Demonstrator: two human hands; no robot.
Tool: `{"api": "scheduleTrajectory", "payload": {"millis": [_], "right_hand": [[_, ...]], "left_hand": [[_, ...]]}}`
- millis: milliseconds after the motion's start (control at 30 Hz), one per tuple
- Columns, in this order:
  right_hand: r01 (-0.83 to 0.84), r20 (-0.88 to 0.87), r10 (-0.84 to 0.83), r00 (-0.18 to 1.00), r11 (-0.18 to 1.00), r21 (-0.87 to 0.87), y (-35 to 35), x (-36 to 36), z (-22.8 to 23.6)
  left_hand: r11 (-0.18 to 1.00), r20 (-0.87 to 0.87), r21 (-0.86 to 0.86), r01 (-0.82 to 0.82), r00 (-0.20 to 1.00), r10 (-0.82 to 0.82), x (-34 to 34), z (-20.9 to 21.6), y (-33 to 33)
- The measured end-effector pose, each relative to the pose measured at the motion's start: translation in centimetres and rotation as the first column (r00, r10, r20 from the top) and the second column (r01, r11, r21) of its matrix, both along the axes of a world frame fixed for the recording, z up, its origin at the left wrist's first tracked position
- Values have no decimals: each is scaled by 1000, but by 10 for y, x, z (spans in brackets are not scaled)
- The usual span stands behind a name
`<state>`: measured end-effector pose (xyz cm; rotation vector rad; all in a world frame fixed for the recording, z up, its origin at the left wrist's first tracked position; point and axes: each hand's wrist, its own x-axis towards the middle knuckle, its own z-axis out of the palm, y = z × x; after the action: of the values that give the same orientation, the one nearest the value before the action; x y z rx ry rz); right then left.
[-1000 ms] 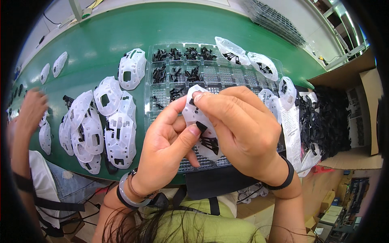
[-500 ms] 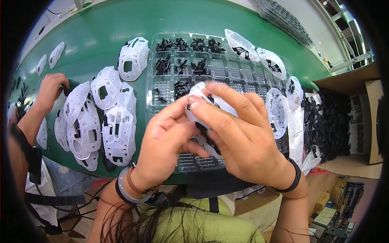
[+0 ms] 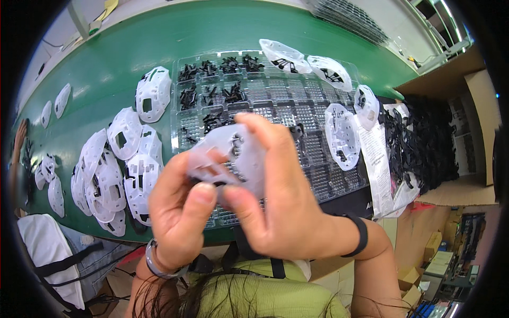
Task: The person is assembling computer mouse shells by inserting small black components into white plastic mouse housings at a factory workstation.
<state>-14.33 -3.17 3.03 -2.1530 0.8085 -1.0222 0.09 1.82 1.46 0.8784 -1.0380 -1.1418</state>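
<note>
A white translucent plastic shell (image 3: 248, 153) with cut-out slots is held up between my two hands, over the clear compartment tray (image 3: 318, 198). My left hand (image 3: 177, 212) grips its left edge, the thumb pressed at the lower rim. My right hand (image 3: 286, 185) wraps round its right side, with its thumb next to the left one. A dark part shows at the rim by the thumbs; its shape is mostly hidden. Behind the shell, several tray compartments hold small black plastic parts (image 3: 229, 64).
Left of the tray, similar white shells (image 3: 108, 183) are piled on the green table (image 3: 175, 32). More shells (image 3: 342, 137) lie along the tray's right side. A cardboard box (image 3: 480, 122) with black pieces (image 3: 424, 148) stands at right. Another person's hand (image 3: 21, 135) is at the far left.
The shell has turned over in my hands, and both hands have shifted left and changed their hold. The other person's hand has withdrawn from beside the shell pile to the far left edge.
</note>
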Motion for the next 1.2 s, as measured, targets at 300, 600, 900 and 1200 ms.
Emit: {"api": "scheduleTrajectory", "payload": {"millis": [300, 600, 900, 1200], "right_hand": [[-120, -243, 120, 963, 993, 12, 6, -28, 4], [6, -372, -83, 924, 979, -202, -61, -2, -22], [30, -492, -28, 870, 1000, -3, -73, 6, -24], [-134, -466, 100, 879, 990, -39, -69, 22, -27]], "left_hand": [[933, -164, 92, -348, 919, 359, 47, 2, 22], [987, -522, 79, -139, 838, 160, 26, -12, -21], [960, -509, 155, -233, 814, 280, 28, -16, -20], [943, -549, -13, -331, 791, 270, 31, -14, -19]]}}
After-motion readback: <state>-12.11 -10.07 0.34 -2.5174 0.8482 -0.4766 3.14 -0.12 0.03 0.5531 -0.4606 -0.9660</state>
